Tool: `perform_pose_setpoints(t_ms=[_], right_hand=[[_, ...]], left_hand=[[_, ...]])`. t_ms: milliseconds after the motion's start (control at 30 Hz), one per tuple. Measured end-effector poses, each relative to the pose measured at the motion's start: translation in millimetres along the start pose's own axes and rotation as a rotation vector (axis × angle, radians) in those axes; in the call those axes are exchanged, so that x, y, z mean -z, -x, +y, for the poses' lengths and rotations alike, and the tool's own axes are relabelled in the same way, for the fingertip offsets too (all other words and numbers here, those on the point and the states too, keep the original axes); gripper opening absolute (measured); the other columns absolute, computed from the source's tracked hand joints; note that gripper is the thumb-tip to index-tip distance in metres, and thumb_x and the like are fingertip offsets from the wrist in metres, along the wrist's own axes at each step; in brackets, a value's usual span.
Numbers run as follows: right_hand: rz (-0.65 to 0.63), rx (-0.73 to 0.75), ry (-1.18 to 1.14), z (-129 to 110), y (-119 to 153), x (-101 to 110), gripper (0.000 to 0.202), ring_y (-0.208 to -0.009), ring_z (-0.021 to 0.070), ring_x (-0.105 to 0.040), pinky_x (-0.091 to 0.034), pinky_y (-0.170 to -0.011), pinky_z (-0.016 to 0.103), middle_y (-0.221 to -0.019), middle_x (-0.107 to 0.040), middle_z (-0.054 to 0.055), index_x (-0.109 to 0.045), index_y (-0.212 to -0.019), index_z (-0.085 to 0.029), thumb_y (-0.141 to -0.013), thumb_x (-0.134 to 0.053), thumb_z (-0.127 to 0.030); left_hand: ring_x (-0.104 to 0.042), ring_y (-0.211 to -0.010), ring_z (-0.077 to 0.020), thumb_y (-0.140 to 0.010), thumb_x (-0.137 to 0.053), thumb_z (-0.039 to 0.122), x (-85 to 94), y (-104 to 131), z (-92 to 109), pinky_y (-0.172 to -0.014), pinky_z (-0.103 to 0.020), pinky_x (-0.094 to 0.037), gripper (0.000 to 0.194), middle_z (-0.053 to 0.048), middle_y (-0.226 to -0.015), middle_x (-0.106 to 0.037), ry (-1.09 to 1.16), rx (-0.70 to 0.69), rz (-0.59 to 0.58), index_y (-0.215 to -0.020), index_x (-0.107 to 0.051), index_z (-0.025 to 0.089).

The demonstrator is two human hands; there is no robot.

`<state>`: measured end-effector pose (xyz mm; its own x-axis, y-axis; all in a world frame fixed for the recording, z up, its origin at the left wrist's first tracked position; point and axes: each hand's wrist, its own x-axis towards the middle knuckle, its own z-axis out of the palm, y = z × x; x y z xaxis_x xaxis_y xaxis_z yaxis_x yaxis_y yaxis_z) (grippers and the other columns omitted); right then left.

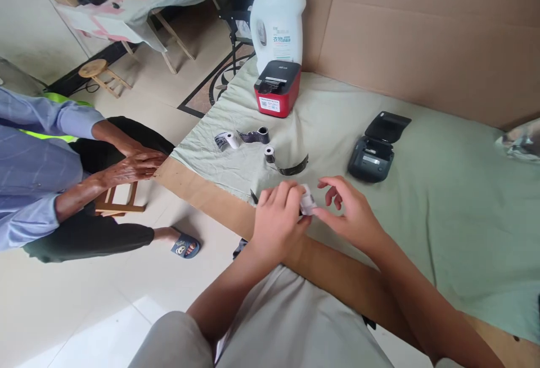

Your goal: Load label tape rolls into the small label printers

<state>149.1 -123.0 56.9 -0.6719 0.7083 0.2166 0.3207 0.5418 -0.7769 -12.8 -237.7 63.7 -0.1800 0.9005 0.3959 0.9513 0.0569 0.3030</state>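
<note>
Near the table's front edge my left hand (278,216) is wrapped round a small paper roll (307,200), whose whitish end sticks out on the right. A dark strip shows at the left of that hand. My right hand (348,207) has its fingers apart, with the thumb close to the roll's end; whether it touches is hard to tell. Beyond my hands lie a roll with a dark curled strip (269,155), a dark roll (262,134) and a white roll with a printed strip (230,140). A black printer (370,160) stands to the right with its lid raised.
A red and black printer (277,89) stands in front of a large white bottle (278,19) on the cloth-covered table (459,210). Cardboard (422,36) rises behind. At the left a seated person's hands (135,165) rest by the table's corner. A crumpled clear bag is at far right.
</note>
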Motion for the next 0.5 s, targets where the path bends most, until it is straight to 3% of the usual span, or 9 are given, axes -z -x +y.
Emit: perform_pose_setpoints(t_ms=[100, 200, 267, 367, 433, 500], right_hand=[[0.143, -0.077, 0.089, -6, 1, -6, 0.028, -0.068, 0.0167, -0.061, -0.050, -0.062, 0.031, -0.089, -0.070, 0.002, -0.064, -0.108, -0.025, -0.082, -0.074, -0.029], [0.323, -0.115, 0.232, 4, 1, 5, 0.012, -0.073, 0.0192, -0.061, -0.050, -0.066, 0.033, -0.088, -0.069, 0.004, -0.065, -0.095, -0.023, -0.084, -0.067, -0.027], [0.334, -0.120, 0.321, 15, -1, 22, 0.010, -0.078, 0.0219, -0.062, -0.050, -0.070, 0.036, -0.088, -0.069, 0.006, -0.067, -0.093, -0.023, -0.085, -0.064, -0.026], [0.315, -0.138, 0.396, 38, -12, 56, 0.019, -0.085, 0.0259, -0.064, -0.053, -0.078, 0.041, -0.095, -0.071, 0.008, -0.072, -0.101, -0.023, -0.085, -0.063, -0.027], [0.320, -0.163, 0.455, 58, -25, 81, 0.024, -0.093, 0.0294, -0.065, -0.053, -0.086, 0.045, -0.100, -0.072, 0.010, -0.075, -0.105, -0.024, -0.084, -0.063, -0.028], [0.306, -0.187, 0.504, 80, -42, 100, 0.027, -0.102, 0.0328, -0.063, -0.052, -0.093, 0.050, -0.102, -0.071, 0.011, -0.077, -0.107, -0.025, -0.084, -0.063, -0.027]], left_hand=[[-0.069, -0.107, -0.0235, -0.091, -0.062, 0.016, -21.7, -21, 20, -0.087, -0.038, -0.045, 0.035, -0.009, -0.124, -0.070, 0.031, -0.083, 0.012, -0.125, -0.059, 0.022], [-0.068, -0.107, -0.0246, -0.096, -0.058, 0.018, -43.1, -45, 37, -0.088, -0.039, -0.045, 0.031, -0.011, -0.124, -0.069, 0.069, -0.148, -0.014, -0.126, -0.061, 0.022], [-0.068, -0.109, -0.0260, -0.097, -0.059, 0.021, -57.2, -59, 48, -0.090, -0.040, -0.045, 0.034, -0.011, -0.125, -0.068, 0.137, -0.146, -0.046, -0.131, -0.060, 0.023], [-0.066, -0.117, -0.0305, -0.093, -0.069, 0.030, -77.6, -75, 57, -0.094, -0.041, -0.048, 0.055, -0.014, -0.135, -0.064, 0.337, -0.031, -0.119, -0.145, -0.052, 0.023], [-0.068, -0.114, -0.0310, -0.091, -0.072, 0.033, -91.3, -82, 60, -0.094, -0.041, -0.051, 0.064, -0.015, -0.134, -0.065, 0.562, 0.063, -0.227, -0.148, -0.048, 0.022], [-0.071, -0.105, -0.0276, -0.092, -0.069, 0.032, -105.8, -83, 61, -0.092, -0.039, -0.054, 0.059, -0.011, -0.122, -0.071, 0.824, 0.132, -0.332, -0.147, -0.049, 0.023]])
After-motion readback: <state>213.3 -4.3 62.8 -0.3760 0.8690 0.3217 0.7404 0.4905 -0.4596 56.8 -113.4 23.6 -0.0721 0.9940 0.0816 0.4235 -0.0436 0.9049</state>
